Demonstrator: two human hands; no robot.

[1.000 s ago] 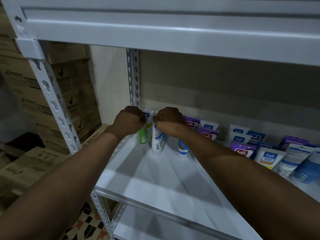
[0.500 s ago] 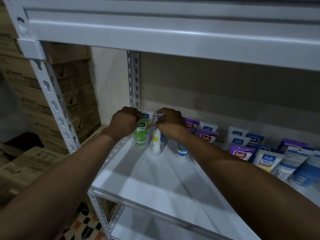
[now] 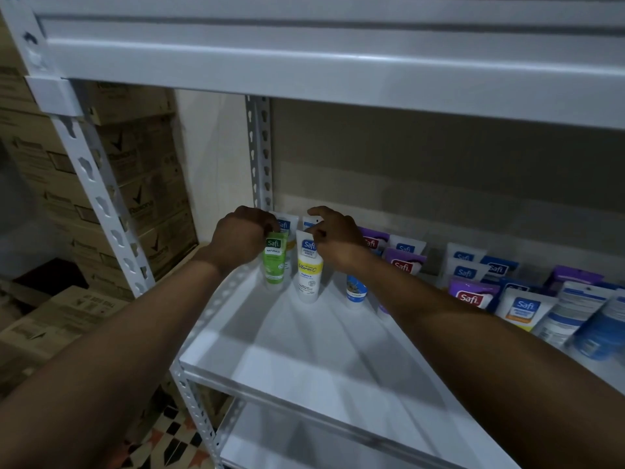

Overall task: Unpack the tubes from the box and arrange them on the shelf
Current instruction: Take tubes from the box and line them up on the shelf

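Left hand: fingers curled over the crimped top of the small green soft plastic tube, gripping it. Tube stands cap-down near the back left corner of the white painted metal shelf. Right hand: fingertips at the flat top seam of the white soft plastic tube with a yellow label, index finger lifted; cannot tell if it pinches or only touches. That tube is upright too, just beside the green one on its right. Likely handling: both light, squeezable walls, glossy and a bit slippery, narrow cap base so easy to tip. Best held at the stiff crimp or low by the cap, not mid-body. Two more white tubes behind them at the back edge. Further right, a row of purple, white and blue tubes leaning along the back edge. Perforated white upright at the corner. Brown cardboard boxes stacked left of the shelf
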